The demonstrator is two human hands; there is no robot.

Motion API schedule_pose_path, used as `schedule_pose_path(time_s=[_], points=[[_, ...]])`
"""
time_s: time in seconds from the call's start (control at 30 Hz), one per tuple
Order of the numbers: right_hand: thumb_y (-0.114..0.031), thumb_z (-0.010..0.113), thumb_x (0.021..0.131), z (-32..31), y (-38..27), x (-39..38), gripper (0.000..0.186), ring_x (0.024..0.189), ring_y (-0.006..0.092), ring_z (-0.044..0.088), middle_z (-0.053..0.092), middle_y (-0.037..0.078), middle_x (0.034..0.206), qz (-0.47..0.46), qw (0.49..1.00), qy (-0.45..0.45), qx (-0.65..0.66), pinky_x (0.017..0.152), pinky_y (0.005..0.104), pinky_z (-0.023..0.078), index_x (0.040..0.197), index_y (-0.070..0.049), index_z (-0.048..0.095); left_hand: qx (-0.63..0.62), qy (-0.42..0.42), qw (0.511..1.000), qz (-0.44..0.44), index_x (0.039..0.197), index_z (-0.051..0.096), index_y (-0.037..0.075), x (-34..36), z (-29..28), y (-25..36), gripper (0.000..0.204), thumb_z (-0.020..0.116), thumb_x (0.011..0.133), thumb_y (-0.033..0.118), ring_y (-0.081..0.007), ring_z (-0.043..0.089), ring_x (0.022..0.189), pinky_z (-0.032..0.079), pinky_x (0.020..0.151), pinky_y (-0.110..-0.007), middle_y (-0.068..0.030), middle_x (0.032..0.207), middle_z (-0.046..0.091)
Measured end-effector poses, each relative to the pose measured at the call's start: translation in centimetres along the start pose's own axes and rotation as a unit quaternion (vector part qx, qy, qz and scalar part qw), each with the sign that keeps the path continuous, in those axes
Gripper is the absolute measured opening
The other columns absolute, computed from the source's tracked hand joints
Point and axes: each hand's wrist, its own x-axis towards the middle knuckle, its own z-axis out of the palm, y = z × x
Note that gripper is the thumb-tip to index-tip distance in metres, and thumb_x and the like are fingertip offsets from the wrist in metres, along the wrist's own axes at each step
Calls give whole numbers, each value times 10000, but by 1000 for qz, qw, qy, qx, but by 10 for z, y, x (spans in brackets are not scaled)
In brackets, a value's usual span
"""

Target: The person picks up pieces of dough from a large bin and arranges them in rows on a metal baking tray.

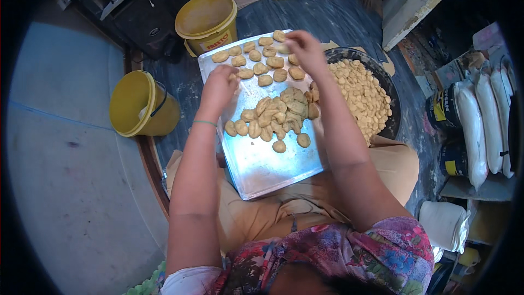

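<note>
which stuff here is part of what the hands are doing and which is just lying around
In use: left hand, right hand, metal tray, dough pieces, dark bowl of more pieces.

Lying about: yellow buckets, white sacks, folded cloth.

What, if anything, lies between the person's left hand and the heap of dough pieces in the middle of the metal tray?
Nothing visible. The left hand is over the metal tray, and only bare tray separates it from the heap of dough pieces to its right.

Two yellow buckets [143,104] – one lidded [206,22], white sacks [474,125] at right, folded white cloth [445,224]
</note>
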Motion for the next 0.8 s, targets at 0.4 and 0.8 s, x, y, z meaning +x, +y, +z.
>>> schedule_pose_path(time_s=[0.4,0.8], points=[[-199,564,802,-169,386,-278,272,770,298,658,661,192,812,307,784,-190,-505,680,416,509,909,27,670,-26,-48,998,-31,1028,631,24,-11,7,-13,262,612,769,55,-339,583,960,466,864,-403,-170,1064,581],[-233,629,742,-139,270,-286,326,944,363,637,640,268,971,479,742,-212,-419,776,424,510,928,32,673,18,-10,997,-70,1121,594,63,2,10,-28,319,599,836,206,-329,528,1111,422,932,-431,-125,1285,517]])
